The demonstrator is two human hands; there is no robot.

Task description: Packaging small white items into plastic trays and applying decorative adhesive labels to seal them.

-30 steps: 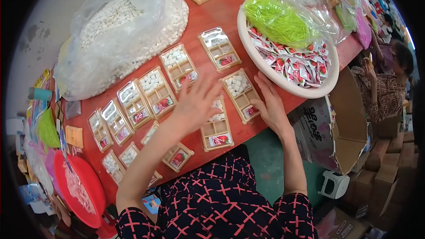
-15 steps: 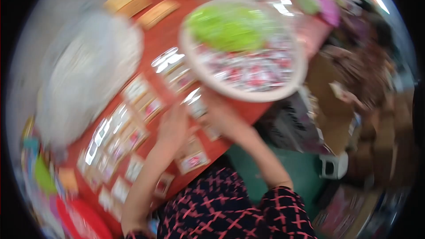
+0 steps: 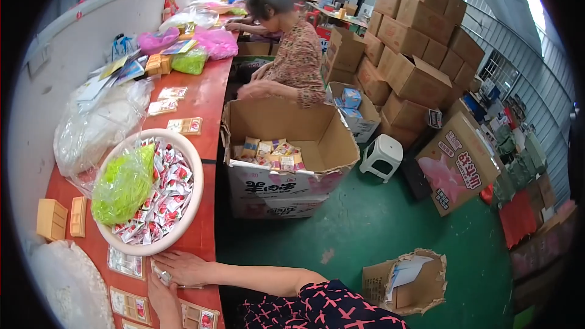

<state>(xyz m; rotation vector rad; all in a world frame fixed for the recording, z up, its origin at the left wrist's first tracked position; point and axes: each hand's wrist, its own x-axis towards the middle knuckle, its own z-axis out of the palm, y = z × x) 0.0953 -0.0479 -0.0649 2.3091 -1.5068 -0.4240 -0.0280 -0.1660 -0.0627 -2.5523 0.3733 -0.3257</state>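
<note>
At the red table's near edge, my right hand [image 3: 183, 270] lies over a small clear-wrapped packet [image 3: 164, 277], its fingers reaching across the top. My left hand [image 3: 163, 300] comes up from the lower edge and grips the same packet from the near side. Fingers cover much of the packet, so its contents are hard to make out. Close by lie a beige compartment tray [image 3: 129, 304] with a small sachet in it, a similar tray [image 3: 200, 315], and a shiny clear-wrapped tray [image 3: 126, 263]. Just beyond stands a round pale basin [image 3: 196, 164] of red-and-white sachets [image 3: 173, 176].
A bag of bright green pieces [image 3: 125, 186] rests in the basin. Stacked beige trays [image 3: 52, 219] and a white plastic bag [image 3: 67, 286] lie left. A large open carton [image 3: 286, 186] stands beside the table; a co-worker [image 3: 298, 55] sits beyond it. A white stool [image 3: 382, 157] stands right.
The view has swung up and to the right, from the tabletop to the wider workshop. Both hands stay together at the table, on the wrapped packet.
</note>
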